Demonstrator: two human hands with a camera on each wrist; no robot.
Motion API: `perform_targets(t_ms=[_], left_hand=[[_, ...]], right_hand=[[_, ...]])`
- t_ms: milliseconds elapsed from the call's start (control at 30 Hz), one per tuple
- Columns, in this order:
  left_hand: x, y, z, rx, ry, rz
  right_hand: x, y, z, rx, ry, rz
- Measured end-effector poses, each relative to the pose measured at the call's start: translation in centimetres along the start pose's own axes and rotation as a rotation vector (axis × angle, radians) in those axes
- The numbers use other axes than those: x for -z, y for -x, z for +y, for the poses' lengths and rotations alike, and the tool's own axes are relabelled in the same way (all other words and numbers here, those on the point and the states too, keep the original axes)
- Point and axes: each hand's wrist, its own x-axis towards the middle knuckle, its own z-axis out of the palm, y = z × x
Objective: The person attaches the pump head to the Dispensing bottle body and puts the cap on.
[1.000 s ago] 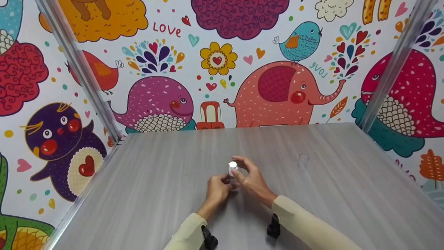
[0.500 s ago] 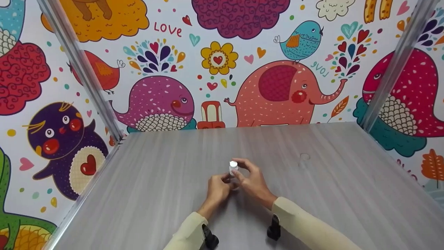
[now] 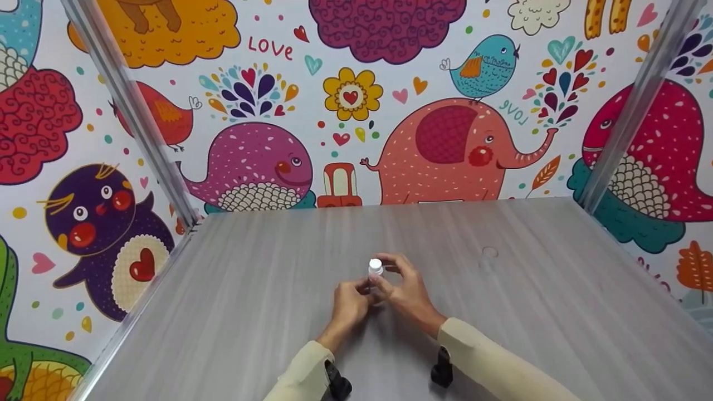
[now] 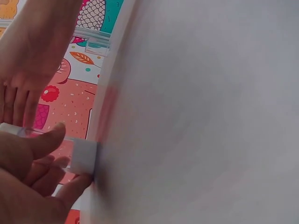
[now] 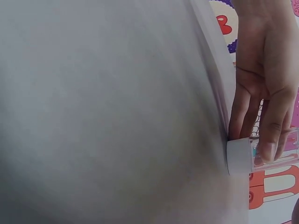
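A small bottle with a clear body, a white top (image 3: 375, 265) and a white base (image 5: 239, 156) stands upright between both hands, its base right at the table surface. My left hand (image 3: 351, 305) holds the lower part; in the right wrist view its fingers (image 5: 268, 149) lie round the clear body just above the base. With thumb and forefinger, my right hand (image 3: 409, 289) pinches the bottle at the neck, close under the white top. In the left wrist view the right hand (image 4: 30, 70) hangs down over the upper end. The palms hide much of the clear body in the head view.
A clear container (image 3: 488, 259) with a round rim stands on the wood-grain table (image 3: 267, 267), right of the hands. Behind the table rises a wall (image 3: 345, 139) printed with cartoon animals. Metal posts (image 3: 618, 128) flank the table at its back corners.
The right thumb and forefinger have shifted slightly about the neck. A small point on the white top's left rim has turned out of sight. The left hand stays in place.
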Motion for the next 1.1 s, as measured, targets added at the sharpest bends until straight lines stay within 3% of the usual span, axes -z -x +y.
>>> perform_targets(t_ms=[200, 433, 833, 1000, 1100], left_hand=[[0.0, 0.0, -0.1, 0.005, 0.028, -0.002], [-0.1, 0.1, 0.0, 0.004, 0.027, -0.005], [-0.1, 0.0, 0.1, 0.035, -0.010, -0.006], [0.0, 0.1, 0.1, 0.024, -0.014, -0.004], [0.0, 0.1, 0.2, 0.016, -0.010, 0.000]], right_hand=[[0.4, -0.2, -0.2, 0.051, -0.027, -0.022], [0.4, 0.1, -0.1, 0.020, 0.001, -0.069], [-0.3, 0.4, 0.0, -0.010, -0.016, 0.021], [0.0, 0.4, -2.3, -0.019, 0.013, 0.035], [-0.1, 0.4, -2.1, -0.024, 0.013, 0.050]])
